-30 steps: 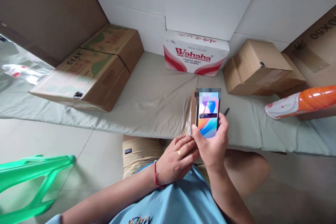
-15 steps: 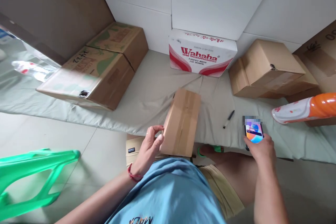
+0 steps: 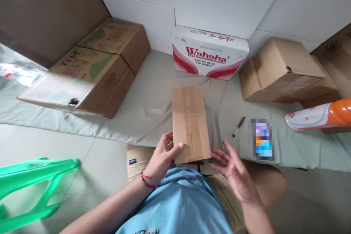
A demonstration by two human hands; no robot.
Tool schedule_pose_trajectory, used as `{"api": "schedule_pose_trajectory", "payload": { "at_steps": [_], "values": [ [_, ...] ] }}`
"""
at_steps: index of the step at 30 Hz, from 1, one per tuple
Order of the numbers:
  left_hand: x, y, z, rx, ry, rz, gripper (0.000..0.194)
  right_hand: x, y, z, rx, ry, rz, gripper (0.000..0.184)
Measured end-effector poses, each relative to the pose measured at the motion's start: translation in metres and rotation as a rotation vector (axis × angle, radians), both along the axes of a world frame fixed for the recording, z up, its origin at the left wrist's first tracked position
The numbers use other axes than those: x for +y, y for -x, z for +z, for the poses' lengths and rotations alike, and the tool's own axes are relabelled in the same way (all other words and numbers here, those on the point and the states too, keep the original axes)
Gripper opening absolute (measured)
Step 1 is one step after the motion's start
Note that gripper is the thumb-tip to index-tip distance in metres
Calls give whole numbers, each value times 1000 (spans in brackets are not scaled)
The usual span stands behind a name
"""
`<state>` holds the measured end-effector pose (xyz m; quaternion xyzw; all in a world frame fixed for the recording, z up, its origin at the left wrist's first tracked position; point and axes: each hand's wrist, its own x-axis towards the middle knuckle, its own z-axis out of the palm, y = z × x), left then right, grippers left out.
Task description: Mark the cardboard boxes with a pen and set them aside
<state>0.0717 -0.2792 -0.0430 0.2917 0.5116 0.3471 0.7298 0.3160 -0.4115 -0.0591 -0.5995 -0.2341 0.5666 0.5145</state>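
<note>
A small brown cardboard box [image 3: 189,120] lies at the front edge of the cloth-covered table, tape running along its top. My left hand [image 3: 163,155] grips its lower left side, the thumb on the top face and the fingers partly hidden along the side. Beside the box's lower right corner, my right hand [image 3: 233,170] is open, fingers spread and holding nothing; whether a fingertip touches the cardboard I cannot tell. A phone [image 3: 263,139] with a lit screen lies to the right, and a dark pen [image 3: 238,126] rests between it and the box.
Behind stands a white and red Wahaha carton [image 3: 210,55]. Large printed cartons [image 3: 90,71] sit at left; plain cardboard boxes [image 3: 285,69] are stacked at right, near an orange-and-white bottle [image 3: 318,115]. A green plastic stool [image 3: 41,190] is on the floor at left.
My right hand has let go of the phone and moved left to the box. The box has turned slightly, and my left thumb now lies on its top.
</note>
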Motion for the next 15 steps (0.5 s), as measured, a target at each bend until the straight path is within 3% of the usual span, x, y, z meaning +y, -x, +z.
{"api": "schedule_pose_trajectory", "payload": {
  "at_steps": [2, 4, 11, 15],
  "values": [
    [-2, -14, -2, -16, -80, -53, 84, 1, 20, 1, 159, -47, 39, 136],
    [-1, -26, -3, -81, -130, -127, 85, 6, 27, 1, 94, -49, -32, 139],
    [0, -33, -4, -224, -277, -364, 82, 25, 19, 16, -93, -56, -209, 87],
    [-4, -26, -11, -103, -401, -460, 65, 46, -23, 56, -381, -89, -526, 63]
  ]
}}
